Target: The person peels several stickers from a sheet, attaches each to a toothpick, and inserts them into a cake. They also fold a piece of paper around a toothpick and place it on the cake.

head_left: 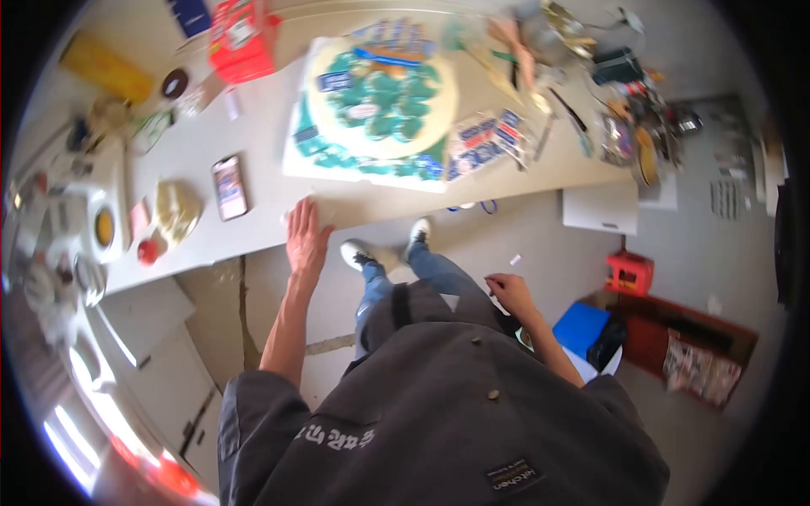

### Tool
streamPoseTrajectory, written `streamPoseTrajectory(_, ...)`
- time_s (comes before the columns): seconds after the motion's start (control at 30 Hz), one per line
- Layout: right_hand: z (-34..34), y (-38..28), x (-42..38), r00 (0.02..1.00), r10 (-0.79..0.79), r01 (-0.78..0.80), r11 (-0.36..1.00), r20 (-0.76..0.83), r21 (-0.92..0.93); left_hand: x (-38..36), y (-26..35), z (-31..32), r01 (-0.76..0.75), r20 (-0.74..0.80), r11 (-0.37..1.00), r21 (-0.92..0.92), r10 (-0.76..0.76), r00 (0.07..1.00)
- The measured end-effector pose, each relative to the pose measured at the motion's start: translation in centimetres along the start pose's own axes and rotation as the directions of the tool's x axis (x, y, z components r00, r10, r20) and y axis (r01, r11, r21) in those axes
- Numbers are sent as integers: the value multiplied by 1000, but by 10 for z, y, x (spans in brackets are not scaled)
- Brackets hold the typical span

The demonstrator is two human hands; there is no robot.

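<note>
My left hand (306, 237) lies on the front edge of the counter (354, 205), fingers stretched forward, a small whitish scrap near its fingertips. Behind it a round cream board (451, 84) holds teal pieces (384, 97) and a small model ship (392, 42), all on a printed sheet (295, 164). To the left of that hand lies a phone (229, 187) with its screen lit. My right hand (509, 292) hangs beside my body, away from the counter, its fingers curled; whether it holds something small is too blurred to make out.
Printed packets (485, 145) and long tools (568, 110) lie right of the sheet. A clear bag (175, 211) and a red round item (148, 251) sit at the left. On the floor side stand a red stool (629, 273) and a blue box (580, 330).
</note>
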State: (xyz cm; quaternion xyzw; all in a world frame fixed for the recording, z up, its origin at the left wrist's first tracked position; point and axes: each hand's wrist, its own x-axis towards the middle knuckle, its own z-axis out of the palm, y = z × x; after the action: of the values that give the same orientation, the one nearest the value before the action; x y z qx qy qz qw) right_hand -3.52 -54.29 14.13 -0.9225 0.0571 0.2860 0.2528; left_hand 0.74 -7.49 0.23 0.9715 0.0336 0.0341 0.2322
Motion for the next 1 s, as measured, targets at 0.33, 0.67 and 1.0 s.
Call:
streamPoseTrajectory(0.33,-21,0,1,986,115,-100,987,-118,126,3,12,-9,-200,21,977,-69,201,979)
streamPoseTrajectory(0.67,-77,79,99,937,168,-24,906,-306,423,-50,91,-9,52,-155,997,-59,-60,986)
streamPoseTrajectory(1.0,-211,94,296,875,194,119,802,-443,586,-36,233,0,439,-32,873,-214,-455,890)
